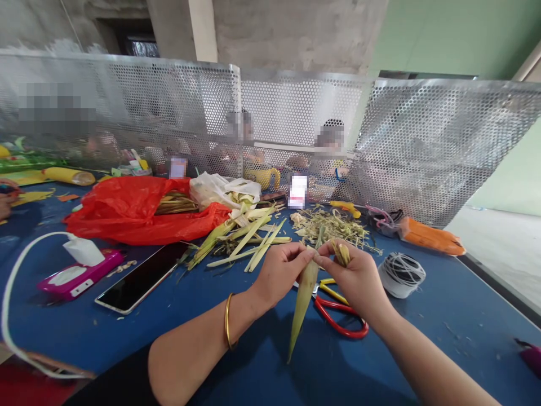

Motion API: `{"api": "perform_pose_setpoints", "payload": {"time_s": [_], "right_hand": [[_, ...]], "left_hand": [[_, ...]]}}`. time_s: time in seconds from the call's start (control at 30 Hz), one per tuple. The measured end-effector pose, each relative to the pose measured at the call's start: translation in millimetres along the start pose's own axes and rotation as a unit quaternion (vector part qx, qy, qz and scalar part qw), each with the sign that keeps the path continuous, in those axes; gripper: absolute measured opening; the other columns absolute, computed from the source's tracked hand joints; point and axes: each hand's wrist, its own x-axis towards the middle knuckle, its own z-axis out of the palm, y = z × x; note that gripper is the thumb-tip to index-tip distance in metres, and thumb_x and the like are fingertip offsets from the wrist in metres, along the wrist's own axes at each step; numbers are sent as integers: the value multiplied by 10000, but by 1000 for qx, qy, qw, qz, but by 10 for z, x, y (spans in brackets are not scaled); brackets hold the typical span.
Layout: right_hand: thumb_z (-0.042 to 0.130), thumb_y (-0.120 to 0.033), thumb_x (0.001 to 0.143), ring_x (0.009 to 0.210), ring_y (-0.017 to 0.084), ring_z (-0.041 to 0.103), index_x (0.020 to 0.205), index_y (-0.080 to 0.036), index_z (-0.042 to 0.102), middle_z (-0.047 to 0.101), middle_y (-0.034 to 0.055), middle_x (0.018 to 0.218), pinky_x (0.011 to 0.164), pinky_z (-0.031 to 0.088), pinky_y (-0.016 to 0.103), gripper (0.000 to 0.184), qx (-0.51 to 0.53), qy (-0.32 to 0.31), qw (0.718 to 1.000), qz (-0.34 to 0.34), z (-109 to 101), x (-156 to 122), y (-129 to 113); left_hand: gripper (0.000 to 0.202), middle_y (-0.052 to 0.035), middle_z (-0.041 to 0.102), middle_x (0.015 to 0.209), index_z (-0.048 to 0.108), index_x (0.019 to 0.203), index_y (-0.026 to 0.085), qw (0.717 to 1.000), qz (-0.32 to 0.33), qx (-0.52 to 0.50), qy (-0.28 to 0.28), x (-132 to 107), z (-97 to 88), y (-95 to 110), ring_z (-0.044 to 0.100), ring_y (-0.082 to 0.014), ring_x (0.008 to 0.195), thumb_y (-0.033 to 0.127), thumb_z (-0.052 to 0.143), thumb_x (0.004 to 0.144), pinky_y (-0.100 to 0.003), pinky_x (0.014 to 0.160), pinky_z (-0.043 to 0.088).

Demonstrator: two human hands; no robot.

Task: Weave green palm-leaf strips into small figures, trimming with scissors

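Between my two hands hangs a pale green corn husk (pixel 305 296), its pointed end down over the table. My left hand (pixel 282 270) pinches its upper part between thumb and fingers. Close against it, my right hand (pixel 350 268) pinches the husk's top, with a small bundle of dry strips (pixel 341 254) tucked in its curled fingers. Just below lie scissors (pixel 341 318) with red and yellow handles, partly hidden by the husk and my right hand. More husk strips (pixel 253 237) lie beyond my left hand, and a heap of shredded scraps (pixel 333 225) behind both hands.
A red plastic bag (pixel 122 211) holds dry strips at the left. Nearer are a phone (pixel 141 279) and a purple power strip (pixel 80 276) with a white cable. A spool of grey cord (pixel 401 275) stands at right, an orange packet (pixel 431 235) beyond. A perforated metal screen (pixel 296 113) borders the back.
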Motion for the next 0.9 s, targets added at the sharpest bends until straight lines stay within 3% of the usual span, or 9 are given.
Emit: {"api": "perform_pose_setpoints", "payload": {"time_s": [0.17,0.27,0.5,0.77,0.9], "right_hand": [[610,-346,783,577,128,445,694,-189,579,529,-30,608,548,349,257,184,15,5,1000,8,-25,20,16],[607,-335,765,607,140,475,701,-187,582,555,-19,630,582,374,270,164,4,16,1000,14,-56,43,26],[593,-326,766,633,144,489,680,-188,574,554,-9,644,591,387,269,164,-14,29,999,11,-101,88,60],[625,-410,743,406,81,322,699,-200,524,402,-79,489,404,267,230,237,72,-43,992,98,-48,90,61],[646,-415,734,478,87,349,675,-185,558,456,-56,547,461,300,237,253,58,-4,996,72,-63,113,92]], "left_hand": [[293,21,563,580,611,694,157,999,-18,-24,-16,-1,6,10,501,-95,491,441,661,746,-204,454,396],[252,26,585,614,606,703,156,996,-58,-45,-55,5,-5,7,508,-86,507,365,740,665,-194,467,387],[163,22,600,602,619,682,154,982,-116,-12,-149,23,-62,-75,481,-78,517,252,729,612,-191,469,318],[126,24,590,615,632,675,151,986,-114,-18,-117,25,-42,-82,467,-73,529,228,706,607,-191,487,312],[237,-4,631,658,632,714,149,978,-156,-44,-129,12,-37,-47,575,-119,592,291,773,587,-219,548,425]]}}
